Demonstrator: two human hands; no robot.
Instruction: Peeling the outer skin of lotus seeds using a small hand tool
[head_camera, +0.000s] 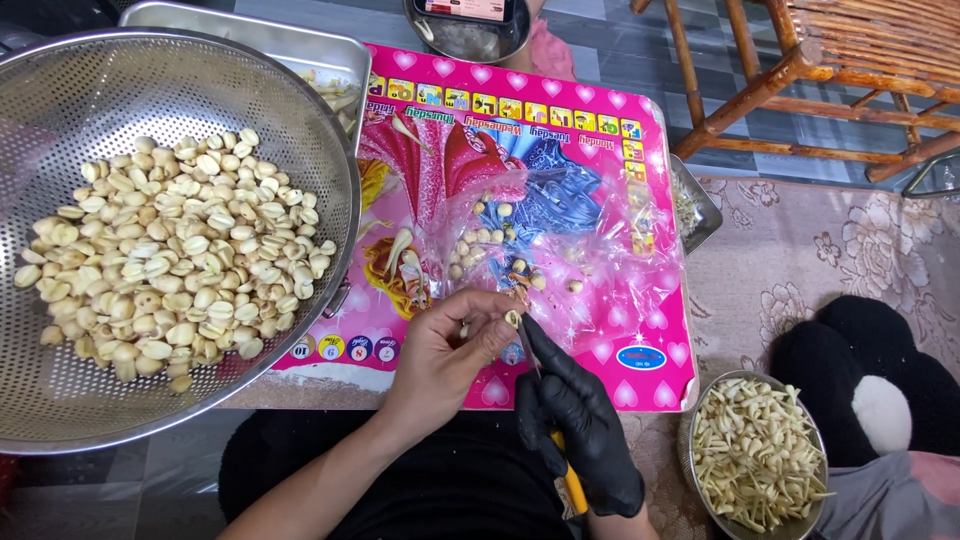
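Coring a pale seed (511, 318) pinched in the bare left hand (445, 355) near the pink board's (620, 330) near edge, black-gloved right hand (580, 425) clamped on a yellow-handled pick (572, 487); next move needs steady push.

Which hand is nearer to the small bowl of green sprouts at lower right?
The right hand, in a black glove, sits just left of the small bowl. The bare left hand is farther left, pinching a seed over the pink board.
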